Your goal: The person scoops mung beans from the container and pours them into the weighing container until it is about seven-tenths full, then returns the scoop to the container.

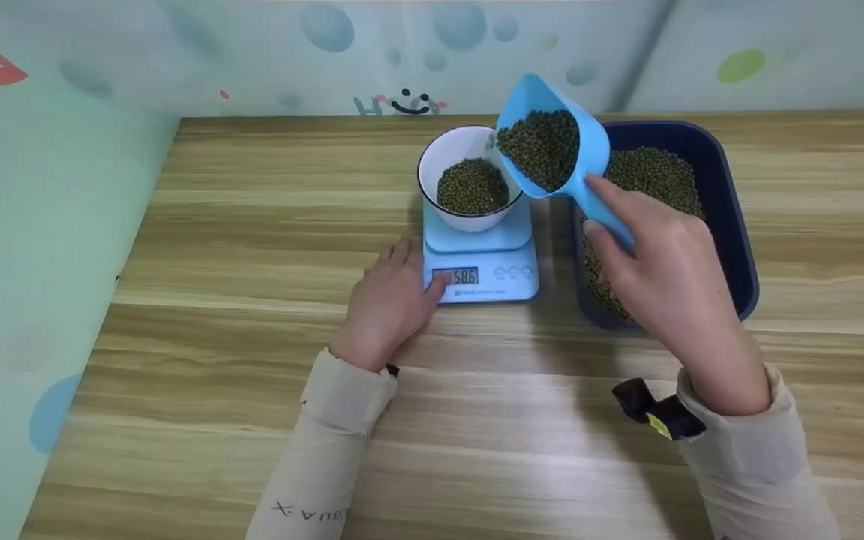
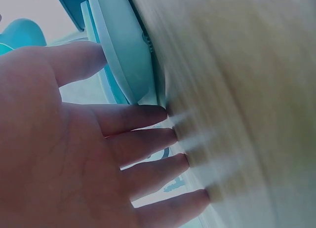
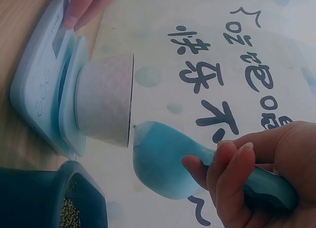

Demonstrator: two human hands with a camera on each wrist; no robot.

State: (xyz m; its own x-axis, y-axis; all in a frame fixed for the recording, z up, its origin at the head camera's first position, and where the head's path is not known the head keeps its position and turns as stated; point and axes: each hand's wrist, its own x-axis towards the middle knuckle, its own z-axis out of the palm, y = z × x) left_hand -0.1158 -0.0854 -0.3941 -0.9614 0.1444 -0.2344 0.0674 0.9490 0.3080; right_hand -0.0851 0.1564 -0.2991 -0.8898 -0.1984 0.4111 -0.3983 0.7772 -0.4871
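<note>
My right hand (image 1: 668,259) grips the handle of a blue scoop (image 1: 593,146) loaded with green mung beans (image 1: 544,146). The scoop's lip is tilted over the right rim of a white bowl (image 1: 469,217) with a dark edge, which holds more beans. In the right wrist view the scoop (image 3: 165,159) hangs just above the bowl (image 3: 104,99). Under the bowl is a light-blue kitchen scale (image 1: 484,292) whose display reads 58.6. My left hand (image 1: 394,296) touches the scale's left side, thumb at the display; in the left wrist view its fingers (image 2: 148,141) are straight, tips on the table.
A dark blue bin (image 1: 739,262) with more mung beans stands right of the scale, beneath my right hand. The wooden table (image 1: 252,285) meets a patterned wall (image 1: 252,60) at the back. Dark lettering (image 3: 202,75) marks the wall in the right wrist view.
</note>
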